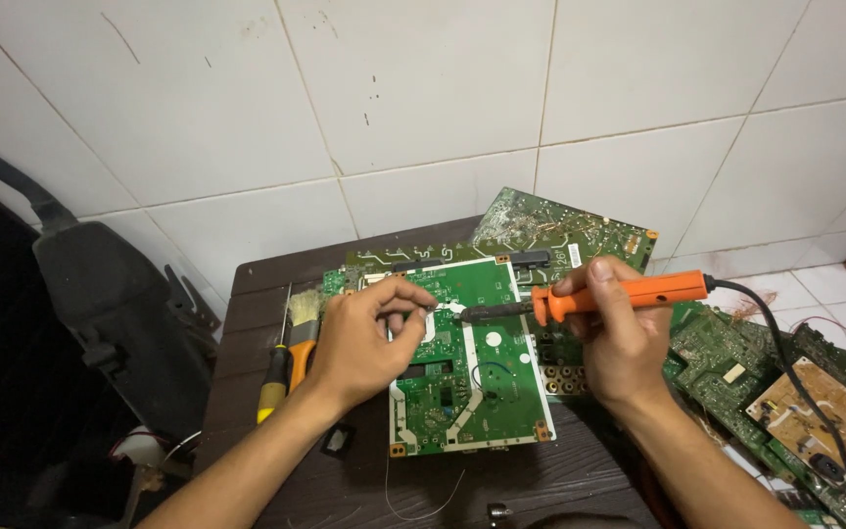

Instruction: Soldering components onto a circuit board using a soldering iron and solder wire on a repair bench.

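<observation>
On the dark wooden table (276,304), I saw a green circuit board (487,392) lying flat between both hands. My right hand (619,338) gripped an orange-handled soldering iron (629,292), its dark tip resting on the board's upper middle. My left hand (364,338) pinched closed just beside that tip; what it held was too small to tell. A brush (303,318) and screwdriver (272,380) lay left of it.
</observation>
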